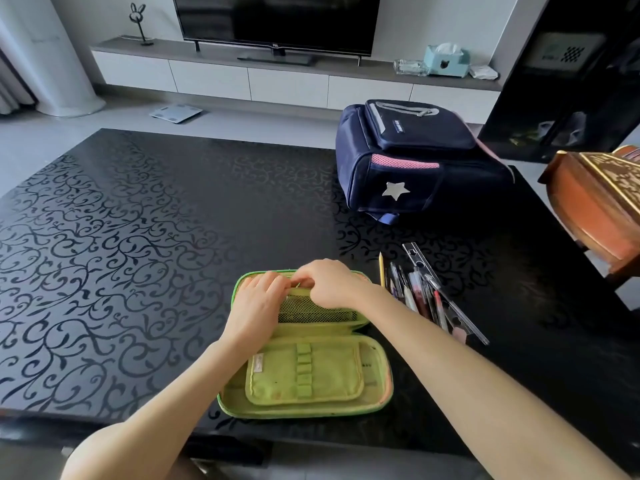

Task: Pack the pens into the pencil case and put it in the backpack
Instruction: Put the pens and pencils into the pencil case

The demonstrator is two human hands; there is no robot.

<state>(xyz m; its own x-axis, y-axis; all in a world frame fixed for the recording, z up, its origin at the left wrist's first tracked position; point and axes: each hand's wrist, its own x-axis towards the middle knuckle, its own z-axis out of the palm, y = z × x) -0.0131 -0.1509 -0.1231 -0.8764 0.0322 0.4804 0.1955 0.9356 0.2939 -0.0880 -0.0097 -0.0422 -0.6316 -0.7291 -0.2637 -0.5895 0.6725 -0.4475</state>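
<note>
One pencil case (304, 375), unzipped and lying flat in two halves under both hands. Left hand (258, 303) and right hand (330, 285) meet at the far half, fingers curled and pinching the top edge of its mesh pocket (311, 311). Just right of the right hand: a loose bunch of pens (419, 299) – overlapping, exact count unclear – plus one yellow pencil (381, 271) and one clear ruler (420, 263). One backpack (415, 161) lies beyond them, well apart. The table (138, 237) stretches wide left of the left hand – its near edge runs under the forearms.

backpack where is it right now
In the head view the backpack lies on the far right of the black table, beyond the pile of pens and the open pencil case.
</note>
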